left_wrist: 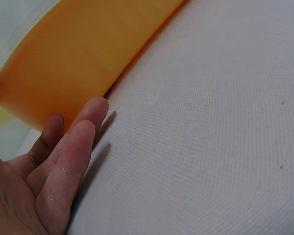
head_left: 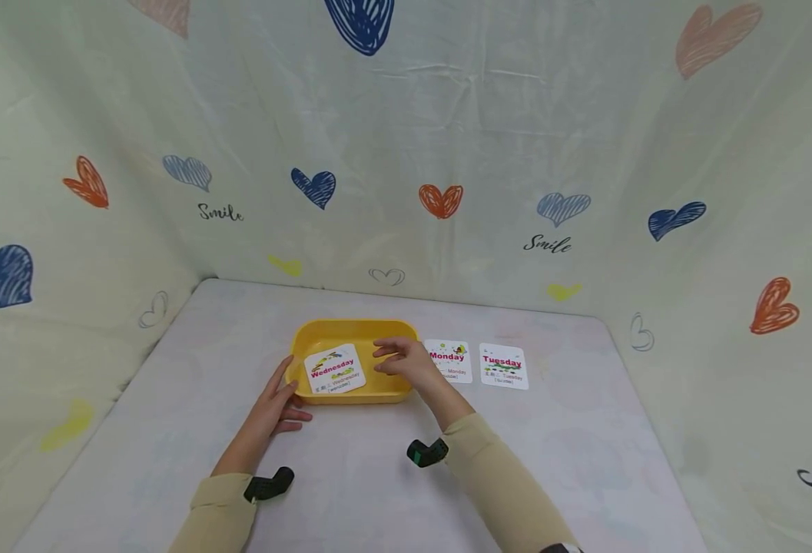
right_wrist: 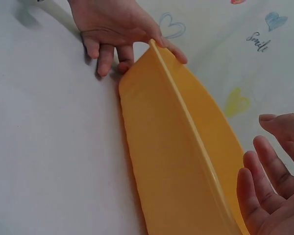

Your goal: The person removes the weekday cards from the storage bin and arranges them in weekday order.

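A yellow tray (head_left: 378, 395) sits on the table, and the white "Wednesday" card (head_left: 335, 369) lies tilted inside its left half. At the tray's near left corner my left hand (head_left: 274, 403) holds the edge, one digit over the rim and other fingers along the outer wall (left_wrist: 63, 63). Over the tray's right side is my right hand (head_left: 406, 359), its fingers loosely bent and nothing between them. In the right wrist view, those fingers (right_wrist: 264, 186) show beside the tray's rim. A "Monday" card (head_left: 452, 362), partly hidden by the right hand, lies right of the tray, with a "Tuesday" card (head_left: 504, 366) beside it.
The pale table (head_left: 350, 491) spreads in front of the tray and out to both sides. Behind it hangs a light curtain (head_left: 488, 138) printed with hearts and "Smile" lettering. Both wrists carry a black camera mount, such as the right mount (head_left: 426, 453).
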The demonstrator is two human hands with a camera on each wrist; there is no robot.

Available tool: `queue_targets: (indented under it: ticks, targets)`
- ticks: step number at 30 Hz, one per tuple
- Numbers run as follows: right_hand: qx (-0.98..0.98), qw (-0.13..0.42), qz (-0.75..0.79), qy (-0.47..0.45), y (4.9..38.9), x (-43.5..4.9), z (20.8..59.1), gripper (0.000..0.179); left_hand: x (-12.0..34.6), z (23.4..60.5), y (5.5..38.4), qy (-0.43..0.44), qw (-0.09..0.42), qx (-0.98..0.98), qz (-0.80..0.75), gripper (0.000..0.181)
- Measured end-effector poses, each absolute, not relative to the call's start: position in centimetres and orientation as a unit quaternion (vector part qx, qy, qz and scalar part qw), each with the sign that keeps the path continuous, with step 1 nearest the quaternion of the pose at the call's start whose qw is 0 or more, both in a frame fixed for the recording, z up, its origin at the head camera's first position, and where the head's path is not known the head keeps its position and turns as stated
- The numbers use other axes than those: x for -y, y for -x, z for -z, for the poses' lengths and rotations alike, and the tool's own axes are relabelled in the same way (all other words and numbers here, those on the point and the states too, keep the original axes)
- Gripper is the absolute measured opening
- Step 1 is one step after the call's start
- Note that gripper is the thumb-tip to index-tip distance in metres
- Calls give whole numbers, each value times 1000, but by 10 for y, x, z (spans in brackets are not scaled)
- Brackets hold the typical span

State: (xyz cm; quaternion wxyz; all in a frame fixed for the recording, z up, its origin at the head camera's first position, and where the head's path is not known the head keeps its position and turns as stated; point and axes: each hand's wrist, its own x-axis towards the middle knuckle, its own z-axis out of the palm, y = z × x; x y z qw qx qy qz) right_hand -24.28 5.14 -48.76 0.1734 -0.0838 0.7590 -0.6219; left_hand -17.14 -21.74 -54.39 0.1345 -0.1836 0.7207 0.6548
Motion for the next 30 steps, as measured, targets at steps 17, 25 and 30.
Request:
queue_targets:
  ticks: [17,25,30]
  targets:
    - [-774,203,596,65,252,-26,505,36,218,546,172,181,132,-721,-656,60]
    - [-801,228,552,47,256,-16,510,41,218,546,172,183,131,-719,-658,61]
    - [-802,242,545,38,258,-11,512,43,218,545,171,181,134,-718,-659,61]
